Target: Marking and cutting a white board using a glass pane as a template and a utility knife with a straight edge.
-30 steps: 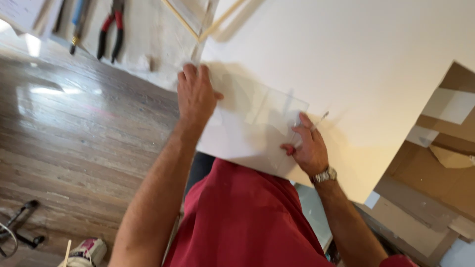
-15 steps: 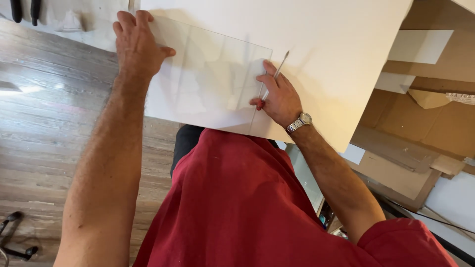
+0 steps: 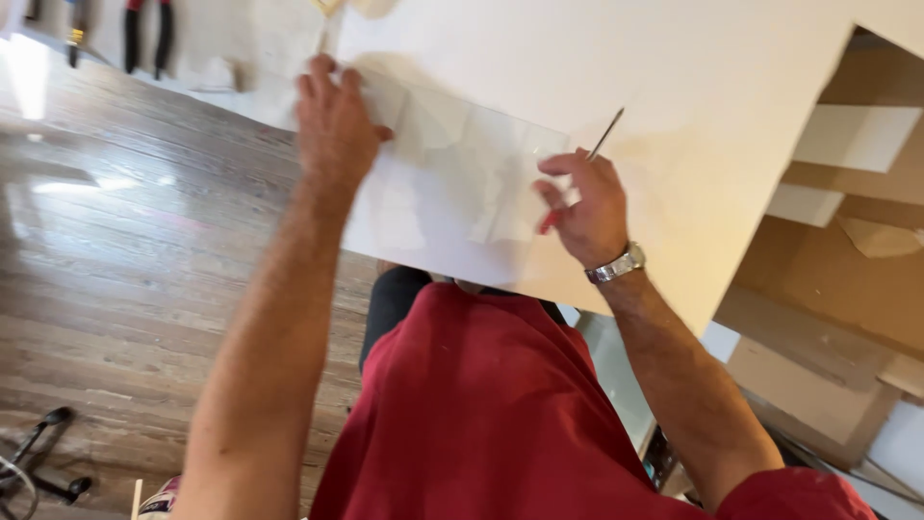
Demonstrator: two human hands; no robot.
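A large white board (image 3: 654, 67) lies across my lap. On it rests a clear, see-through rectangular sheet (image 3: 462, 164). My left hand (image 3: 332, 120) presses flat on the sheet's left end, fingers together. My right hand (image 3: 582, 207), with a metal wristwatch, holds a thin pencil-like tool (image 3: 606, 133) at the sheet's right edge, its tip against the board. A red bit shows under the fingers.
I wear a red shirt (image 3: 491, 414). Wooden floor (image 3: 125, 250) lies to the left, with red-handled pliers (image 3: 144, 34) at the top left and a black object (image 3: 38, 462) at the bottom left. Cardboard pieces (image 3: 847, 270) are stacked at the right.
The view has shifted between frames. Both hands stay on the clear sheet; the right hand keeps the thin tool at the sheet's right edge.
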